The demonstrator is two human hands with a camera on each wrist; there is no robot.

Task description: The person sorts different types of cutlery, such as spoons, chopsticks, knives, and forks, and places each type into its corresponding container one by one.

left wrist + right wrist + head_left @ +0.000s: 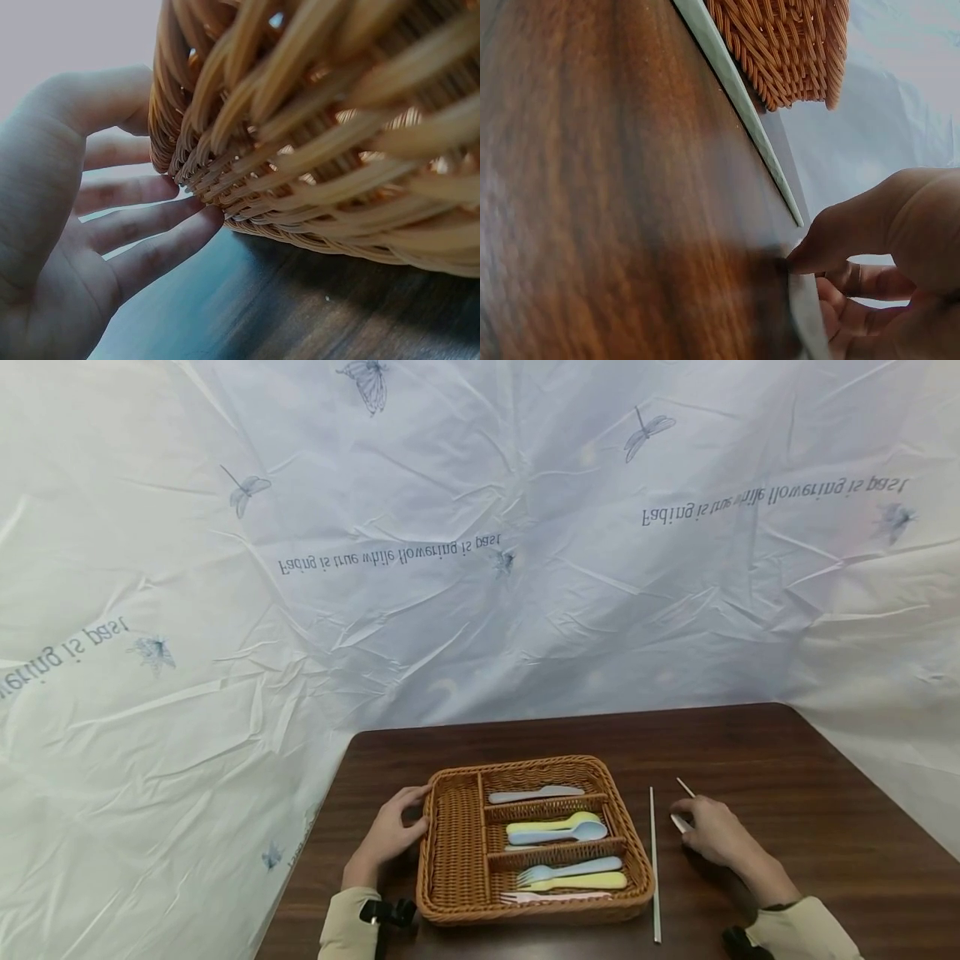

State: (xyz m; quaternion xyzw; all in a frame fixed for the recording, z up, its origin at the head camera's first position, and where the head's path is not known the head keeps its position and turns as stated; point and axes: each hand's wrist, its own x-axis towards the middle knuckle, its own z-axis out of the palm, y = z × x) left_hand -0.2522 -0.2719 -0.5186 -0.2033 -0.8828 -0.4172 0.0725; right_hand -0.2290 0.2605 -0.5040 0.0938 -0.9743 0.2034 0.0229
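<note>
A brown wicker basket (pixel 453 906) with compartments stands on the table. My left hand (pixel 386 837) touches its left side; in the left wrist view the fingers (pixel 157 247) reach out fairly straight, tips against the woven wall (pixel 300 172). To the basket's right, one pale chopstick (pixel 655 868) lies on the table. Beyond it, my right hand (pixel 716 833) pinches a second pale chopstick (pixel 806 315) between thumb and fingers, low over the tabletop. Its thin end (pixel 685 787) pokes out past the fingers. A white piece (pixel 681 823) shows by the thumb; its kind is unclear.
Inside the basket, a pale knife (pixel 536 794) lies at the back, a yellow spoon (pixel 553 825) and a blue spoon (pixel 562 833) in the middle, and several forks (pixel 573 883) in front. Patterned white sheeting (pixel 480 635) hangs around the dark wooden table (pixel 675 735).
</note>
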